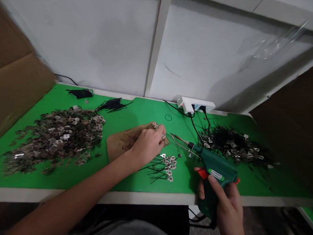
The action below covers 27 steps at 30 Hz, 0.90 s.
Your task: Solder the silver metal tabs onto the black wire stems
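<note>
My right hand [227, 202] is wrapped round the handle of a green soldering gun [216, 164] with a red trigger. The gun's tip points left, just short of my left hand. Over a brown, scorched board [117, 143], my left hand [150, 143] is closed, with a small metal piece [163, 136] at its fingertips. Another metal piece [155, 125] lies at the board's far edge, beside the knuckles. Just in front of the board lie several black wires with metal pieces [170, 166] on their ends.
A large heap of loose metal pieces [68, 135] covers the left of the green mat [143, 110]. Black wire bundles [113, 105] lie behind it. At right is a pile of wired pieces [230, 144]. A white power strip [198, 105] with plugged cords stands by the wall. Cardboard [19, 68] borders the left.
</note>
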Motion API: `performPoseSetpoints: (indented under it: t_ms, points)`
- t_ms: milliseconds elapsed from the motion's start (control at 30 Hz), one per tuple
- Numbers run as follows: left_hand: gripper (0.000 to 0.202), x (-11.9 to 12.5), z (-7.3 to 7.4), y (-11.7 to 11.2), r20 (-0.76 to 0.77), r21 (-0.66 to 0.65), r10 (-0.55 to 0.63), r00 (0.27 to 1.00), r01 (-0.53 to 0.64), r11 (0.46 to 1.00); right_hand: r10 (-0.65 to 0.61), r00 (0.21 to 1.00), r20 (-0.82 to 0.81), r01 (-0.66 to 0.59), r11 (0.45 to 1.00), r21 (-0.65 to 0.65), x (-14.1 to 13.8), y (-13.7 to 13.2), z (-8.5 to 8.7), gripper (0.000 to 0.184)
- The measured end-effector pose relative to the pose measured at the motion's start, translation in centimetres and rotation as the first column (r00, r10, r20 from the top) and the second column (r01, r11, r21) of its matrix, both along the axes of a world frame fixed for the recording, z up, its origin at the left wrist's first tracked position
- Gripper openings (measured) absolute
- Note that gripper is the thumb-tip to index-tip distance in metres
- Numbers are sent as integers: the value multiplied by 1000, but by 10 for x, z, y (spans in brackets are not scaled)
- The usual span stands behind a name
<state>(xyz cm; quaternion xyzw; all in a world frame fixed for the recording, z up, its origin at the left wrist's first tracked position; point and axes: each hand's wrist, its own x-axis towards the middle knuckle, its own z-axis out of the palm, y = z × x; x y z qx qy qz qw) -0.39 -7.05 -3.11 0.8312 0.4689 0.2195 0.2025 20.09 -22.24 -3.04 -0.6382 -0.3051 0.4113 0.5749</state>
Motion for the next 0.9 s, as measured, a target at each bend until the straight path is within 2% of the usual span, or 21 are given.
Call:
performPoseSetpoints:
  t_ms: [133,400,667,900]
  points:
    - [26,1,5,0,-50,-4,24,998,-24,1000,7,1000,8,-7,1000,6,-2,0,1,28]
    - [32,0,18,-2,-263,25,117,958,-115,993,-10,1000,19,10,1000,-2,-5,-1,4,27]
    - [35,0,18,-2,-280,16,73,957,-72,997,-14,1000,-15,14,1000,-4,-4,-1,1,27]
    - [31,0,18,-5,-304,66,87,949,-70,995,19,996,84,-18,1000,-15,-4,2,3,29]
